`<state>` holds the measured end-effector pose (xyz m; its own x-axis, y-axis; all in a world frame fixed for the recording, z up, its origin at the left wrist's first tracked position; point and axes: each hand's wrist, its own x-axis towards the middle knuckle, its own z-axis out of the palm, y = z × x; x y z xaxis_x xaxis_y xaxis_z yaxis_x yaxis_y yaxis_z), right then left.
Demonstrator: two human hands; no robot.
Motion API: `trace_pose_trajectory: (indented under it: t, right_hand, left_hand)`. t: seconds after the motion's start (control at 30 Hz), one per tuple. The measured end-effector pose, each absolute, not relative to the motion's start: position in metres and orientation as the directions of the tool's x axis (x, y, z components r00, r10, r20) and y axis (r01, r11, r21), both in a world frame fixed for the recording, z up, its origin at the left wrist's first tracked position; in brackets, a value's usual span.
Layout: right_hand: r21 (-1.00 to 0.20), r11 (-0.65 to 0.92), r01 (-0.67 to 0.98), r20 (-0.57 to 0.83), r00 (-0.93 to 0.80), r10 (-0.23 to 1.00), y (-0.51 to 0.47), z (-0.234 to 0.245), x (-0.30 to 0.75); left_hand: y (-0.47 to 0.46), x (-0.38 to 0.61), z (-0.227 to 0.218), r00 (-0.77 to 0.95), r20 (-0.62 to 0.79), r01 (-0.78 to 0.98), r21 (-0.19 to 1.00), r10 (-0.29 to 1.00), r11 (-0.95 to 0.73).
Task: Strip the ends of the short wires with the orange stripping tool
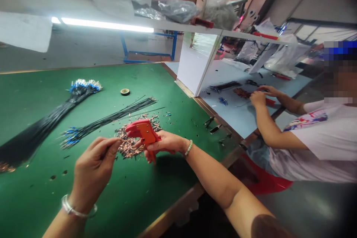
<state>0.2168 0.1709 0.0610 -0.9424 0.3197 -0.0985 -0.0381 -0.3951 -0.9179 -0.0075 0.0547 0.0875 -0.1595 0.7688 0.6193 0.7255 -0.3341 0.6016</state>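
**Red plastic hand tool (pixel 145 134) gripped tight, left fingertips (pixel 115 142) pinched just beside its nose**

Closest to the lens, a metal bangle (pixel 79 207) on the left wrist and a bead bracelet (pixel 189 148) on the right. In the right hand (pixel 164 145), the tool held firmly, fingers closed round its body. Long axis slanting from upper left to lower right, with the nose end apparently toward the left hand (pixel 93 169), so the left hand nearer that end. Left thumb and fingers drawn into a narrow pinch, almost touching the tool. Any thin wire in that pinch impossible to make out, and the tool's mouth partly hidden by the right fingers.

Under both hands, a heap of copper-coloured bits (pixel 129 147) on a green bench mat (pixel 134 193). Just beyond, a thin bundle of black wires (pixel 108 119) with blue ends; to the left, a thicker bundle (pixel 33 141) cut off by the frame edge. Farther up the mat, a roll of tape (pixel 125 92). Along the bench edge, small pliers (pixel 209 122). Past that, another person's hands (pixel 258 96) over a reddish pile (pixel 241 93) on a pale blue table (pixel 231 119). Farthest, plastic bags (pixel 175 10) on a shelf.
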Motion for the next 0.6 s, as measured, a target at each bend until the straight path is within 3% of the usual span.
trace_pose_trajectory:
  t: [0.6]
  right_hand:
    - [-0.938, -0.344, 0.046, -0.130, -0.966, 0.224, 0.176, 0.065, 0.223]
  left_hand:
    - [0.055, -0.006, 0.095, -0.086, 0.483, 0.586, 0.732, 0.871, -0.348]
